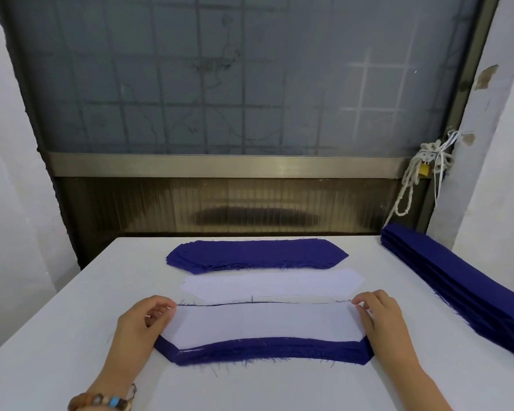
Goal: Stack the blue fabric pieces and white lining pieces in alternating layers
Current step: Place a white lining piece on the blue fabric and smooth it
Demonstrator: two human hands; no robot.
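A layered stack (267,351) of blue fabric lies near the front of the table, its blue edge showing at the front. On top of it lies a white lining piece (261,323). My left hand (144,321) pinches the left end of this white piece with curled fingers. The right end is pinched by my right hand (379,314). Behind the stack sits a pile of white lining pieces (273,283). Farther back is a pile of blue fabric pieces (255,253).
All of it lies on a white table (57,321). A long folded stack of blue fabric (457,283) runs along the table's right edge. A frosted window and metal sill stand behind the table, with a rope and padlock (425,170) at the right.
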